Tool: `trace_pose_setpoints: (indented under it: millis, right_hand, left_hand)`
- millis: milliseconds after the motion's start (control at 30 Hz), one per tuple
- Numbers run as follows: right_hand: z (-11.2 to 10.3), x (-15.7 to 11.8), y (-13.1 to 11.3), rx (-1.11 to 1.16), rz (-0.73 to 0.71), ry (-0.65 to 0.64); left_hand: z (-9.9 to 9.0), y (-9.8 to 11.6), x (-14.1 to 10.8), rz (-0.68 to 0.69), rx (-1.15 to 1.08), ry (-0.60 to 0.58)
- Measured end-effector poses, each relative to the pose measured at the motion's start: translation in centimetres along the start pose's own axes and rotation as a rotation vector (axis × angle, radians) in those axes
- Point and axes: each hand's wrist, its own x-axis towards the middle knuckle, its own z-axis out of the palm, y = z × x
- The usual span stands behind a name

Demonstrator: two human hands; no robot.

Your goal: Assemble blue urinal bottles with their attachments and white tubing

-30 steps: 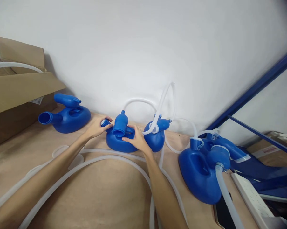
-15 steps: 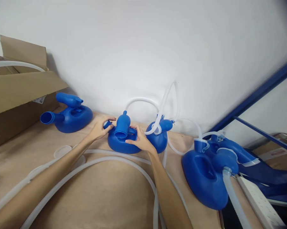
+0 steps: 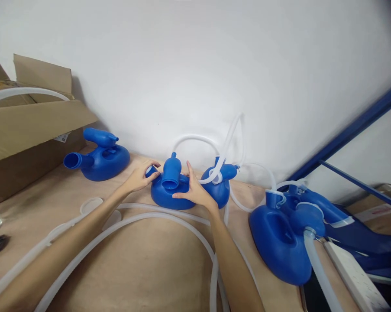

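Head view: the blue bottle (image 3: 169, 200) sits on the tabletop (image 3: 137, 260), just off centre toward 7 o'clock, with a blue cup (image 3: 172, 169) on top. Left hand (image 3: 142, 177) is at its 10 o'clock, thumb and fingers pinching the neck (image 3: 149, 171). Right hand (image 3: 197, 190) is at 3 o'clock, fingers spread wide from the thumb, can't tell if they're touching. Second bottle (image 3: 109, 167) sits well apart at 10.

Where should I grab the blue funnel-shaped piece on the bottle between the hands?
I'd grip the blue funnel-shaped piece around its rounded middle, from above with the right hand, spread beside it. Its open mouth faces the wearer and narrow spout points wallward, leaving the bulge exposed. The left hand holds the bottle's neck.
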Motion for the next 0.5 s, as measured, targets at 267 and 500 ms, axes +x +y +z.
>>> trace_pose_setpoints:
  millis: [267, 500]
  right_hand:
    - [2.2, 0.8, -1.8, -0.279, -0.321, 0.167]
    - [2.8, 0.4, -1.3, -0.293, -0.325, 0.231]
  left_hand:
    - [-4.9, 1.2, 0.6, -0.287, 0.129, -0.411]
    - [-12.0, -2.3, -4.5, -0.552, 0.455, -0.582]
